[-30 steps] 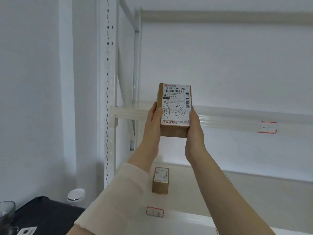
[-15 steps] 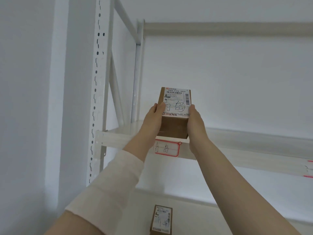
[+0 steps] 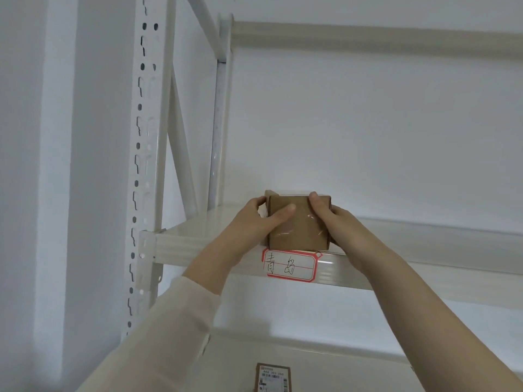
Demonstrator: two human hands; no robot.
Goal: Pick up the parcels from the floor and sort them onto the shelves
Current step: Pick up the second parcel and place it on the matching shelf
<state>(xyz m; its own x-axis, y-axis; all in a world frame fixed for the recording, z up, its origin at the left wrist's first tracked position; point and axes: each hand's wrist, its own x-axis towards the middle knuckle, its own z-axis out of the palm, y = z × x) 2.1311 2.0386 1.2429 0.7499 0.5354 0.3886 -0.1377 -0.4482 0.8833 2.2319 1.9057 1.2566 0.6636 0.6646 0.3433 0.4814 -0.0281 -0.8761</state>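
A small brown cardboard parcel [image 3: 300, 230] rests on the front edge of the upper white shelf [image 3: 203, 241], its taped end face toward me. My left hand [image 3: 259, 222] grips its left side, thumb across the face. My right hand [image 3: 329, 219] grips its right side, fingers over the top corner. A red-bordered handwritten label [image 3: 290, 265] is stuck on the shelf's front rail directly below the parcel. A second brown parcel [image 3: 273, 377] with a printed shipping label lies on the lower shelf at the bottom of the view.
A perforated white upright post [image 3: 144, 165] stands at the left, with a diagonal brace behind it. Another shelf beam [image 3: 368, 38] runs overhead. A white wall lies behind the rack and to the left.
Both hands moved the parcel forward and down onto the upper shelf, laying it flat so its label now faces up out of sight. My view tilted upward.
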